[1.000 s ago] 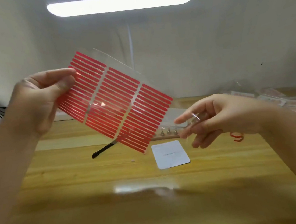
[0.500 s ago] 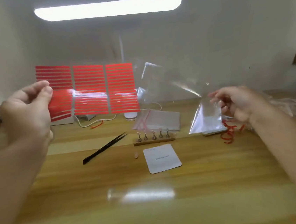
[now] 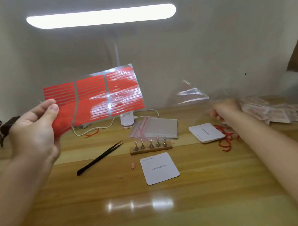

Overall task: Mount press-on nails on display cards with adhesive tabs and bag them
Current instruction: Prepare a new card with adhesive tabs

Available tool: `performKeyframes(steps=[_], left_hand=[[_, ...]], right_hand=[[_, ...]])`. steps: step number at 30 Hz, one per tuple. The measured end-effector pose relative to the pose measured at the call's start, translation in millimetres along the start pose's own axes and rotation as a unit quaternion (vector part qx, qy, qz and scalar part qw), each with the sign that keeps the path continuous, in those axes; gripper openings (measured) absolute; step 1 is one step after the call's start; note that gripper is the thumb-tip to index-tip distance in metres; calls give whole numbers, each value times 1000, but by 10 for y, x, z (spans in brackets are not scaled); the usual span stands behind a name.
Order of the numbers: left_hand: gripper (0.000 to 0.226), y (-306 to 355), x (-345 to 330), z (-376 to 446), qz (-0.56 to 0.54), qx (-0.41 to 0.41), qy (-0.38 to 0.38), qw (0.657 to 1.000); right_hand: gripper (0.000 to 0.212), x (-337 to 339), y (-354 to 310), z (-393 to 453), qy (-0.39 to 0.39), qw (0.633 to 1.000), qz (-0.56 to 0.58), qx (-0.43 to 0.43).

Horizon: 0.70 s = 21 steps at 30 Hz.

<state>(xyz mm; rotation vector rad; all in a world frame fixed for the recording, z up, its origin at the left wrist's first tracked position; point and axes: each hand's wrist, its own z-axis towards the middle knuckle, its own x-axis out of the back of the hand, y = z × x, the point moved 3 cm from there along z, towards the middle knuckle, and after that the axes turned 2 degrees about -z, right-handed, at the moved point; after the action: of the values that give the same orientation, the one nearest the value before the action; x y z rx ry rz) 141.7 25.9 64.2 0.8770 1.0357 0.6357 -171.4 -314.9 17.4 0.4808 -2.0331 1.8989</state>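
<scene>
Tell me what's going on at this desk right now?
A person's left hand holds up a sheet of red adhesive strips, pinched at its left edge. The right hand, blurred, grips a clear plastic film off to the right. On the wooden table lie black tweezers, a white display card and a nail stand.

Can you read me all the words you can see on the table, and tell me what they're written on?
"Handmade Nail": in the middle of the white card lying flat on the table.
Tiny print in that card's top left corner: too small to read.
A line of print on the top card of the white stack further right: too small and blurred to read.
The red strip sheet in the left hand shows no words.
</scene>
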Motion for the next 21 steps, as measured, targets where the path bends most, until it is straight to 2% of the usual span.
performKeyframes(steps=[4,7,9,11,12,13,14,16,17,19,21], left_hand=[[13,-94,-46,-109,24,4,-25,999],[12,-148,-72,-194,45,7,-38,998],[12,-172,-91,-243,56,6,-49,997],[13,-177,-118,-295,64,1,-64,996],[13,-173,-131,-320,68,-3,-71,995],[13,-166,-148,-343,71,-9,-78,994],[14,-154,-162,-365,72,-15,-87,994],[14,-124,-196,-408,73,-26,-107,991],[14,-103,-208,-429,75,-33,-122,989],[23,-53,-218,-467,78,-55,-156,983],[39,-7,-197,-478,96,-83,-177,976]], right_hand=[[63,-104,-87,-134,-10,963,-248,99],[109,-73,-147,-332,41,946,-313,75],[118,-66,-201,-536,55,937,-332,95],[110,-124,-272,-758,21,941,-296,164],[102,-169,-319,-879,-30,956,-225,187],[92,-222,-369,-1019,-105,970,-122,180],[79,-277,-425,-1183,-195,970,-5,147],[56,-359,-529,-1501,-360,918,153,72],[47,-390,-567,-1606,-405,893,184,74],[36,-452,-613,-1736,-428,864,236,116],[27,-473,-616,-1821,-407,858,285,134]])
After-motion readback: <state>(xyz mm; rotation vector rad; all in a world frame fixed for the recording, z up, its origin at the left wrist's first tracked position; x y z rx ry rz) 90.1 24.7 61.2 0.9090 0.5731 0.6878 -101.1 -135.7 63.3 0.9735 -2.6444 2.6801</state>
